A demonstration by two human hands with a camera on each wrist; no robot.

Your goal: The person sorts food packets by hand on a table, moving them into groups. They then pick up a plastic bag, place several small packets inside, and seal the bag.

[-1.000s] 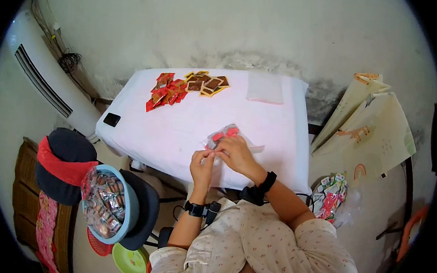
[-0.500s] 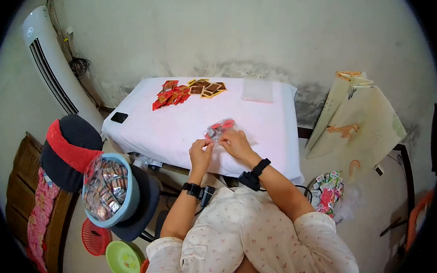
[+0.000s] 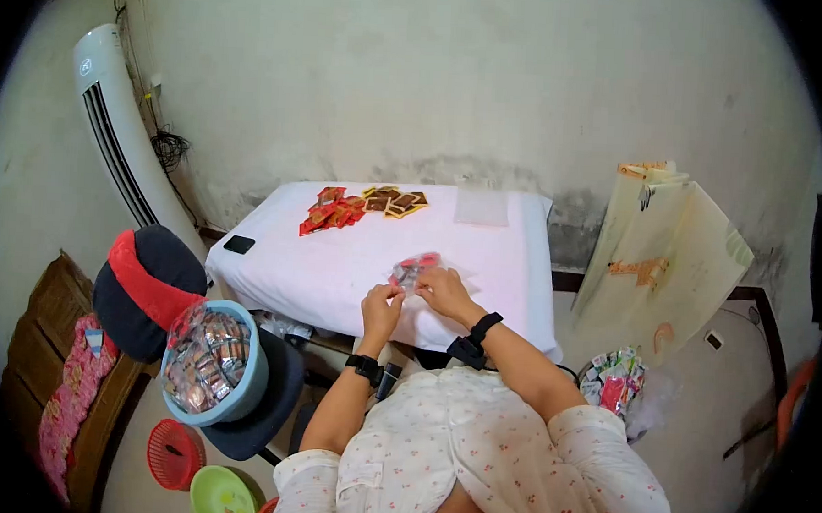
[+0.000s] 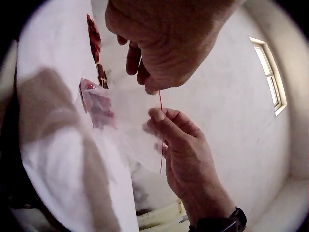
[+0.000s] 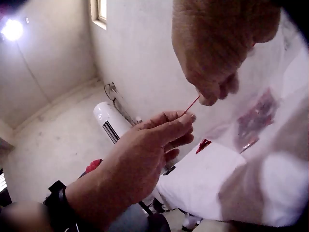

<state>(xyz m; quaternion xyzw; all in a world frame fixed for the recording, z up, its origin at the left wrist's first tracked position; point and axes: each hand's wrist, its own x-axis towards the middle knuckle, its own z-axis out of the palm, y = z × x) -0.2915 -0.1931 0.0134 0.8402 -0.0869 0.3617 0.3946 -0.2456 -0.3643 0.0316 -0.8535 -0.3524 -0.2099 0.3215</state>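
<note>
A clear plastic zip bag (image 3: 417, 268) with red and silvery packets in its lower part is over the near side of the white-covered table (image 3: 337, 272). Its mouth edge, marked by a thin red line (image 4: 161, 164), faces the person. My left hand (image 3: 381, 312) pinches one end of that edge between thumb and forefinger. Just to its right, my right hand (image 3: 444, 293) pinches the same edge, as the left wrist view shows. In the right wrist view a short stretch of red line (image 5: 191, 105) runs between the two hands' fingertips, and the packets (image 5: 256, 118) show blurred through the plastic.
Red packets (image 3: 330, 214) and brown-and-yellow packets (image 3: 395, 202) lie in piles at the table's back. Clear bags (image 3: 482, 207) lie right of them, a black phone (image 3: 239, 244) at the left. A blue tub (image 3: 261, 378) of wrapped packets stands on a chair; more packets (image 3: 613, 380) are at floor level, right.
The head view has tilted up, so the table sits lower. The two hands' fingertips, close together at first, have drawn slightly apart along the bag's edge. The piles have not moved.
</note>
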